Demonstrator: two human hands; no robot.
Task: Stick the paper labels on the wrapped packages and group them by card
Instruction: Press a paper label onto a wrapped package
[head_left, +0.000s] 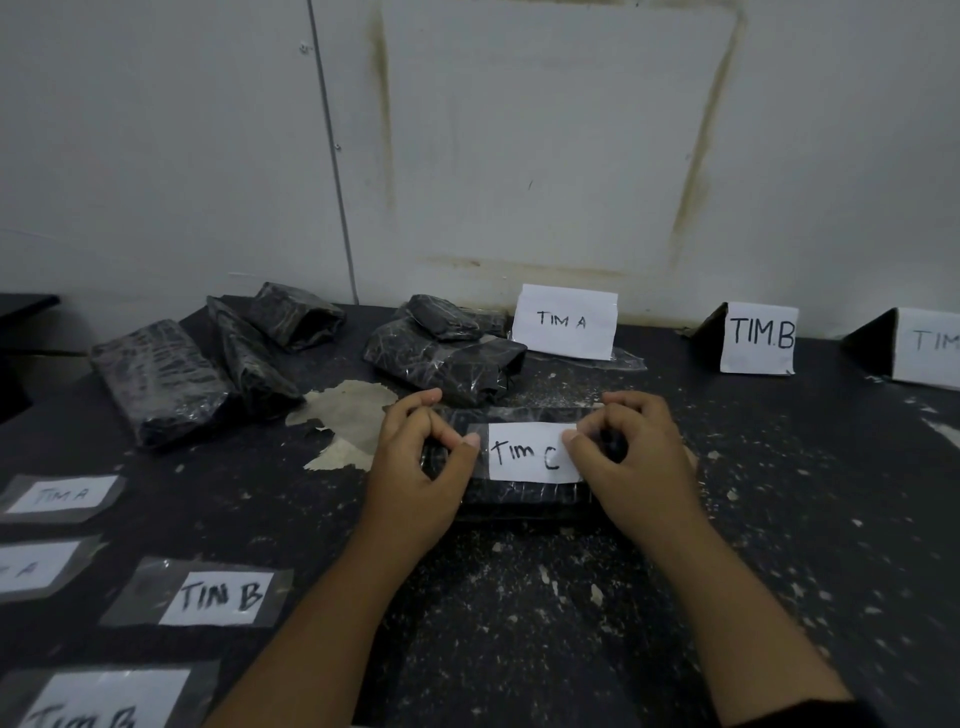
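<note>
Now both hands work on one package (519, 501), which lies flat at the middle of the table (779, 519), close in front of the person. The left hand (415, 467) and right hand (639, 462) curl their fingers over its far edge, gripping it, while the thumbs press the two ends of the TIM C label (527, 452) on top.

To do this well, I judge the thumbs should rub outward from the paper, so no bubble or lifted corner forms on the crinkled wrap. The package probably belongs by the far-right card (930, 348), but its letter is cut off by the frame edge, so check first.

Spare labels (218, 597) lie at the left, and bare packages (156, 379) are heaped at the back. The table is dark, scuffed with pale flecks and a torn patch (348, 415). The wall (519, 156) behind is white, stained in a rectangular outline.
</note>
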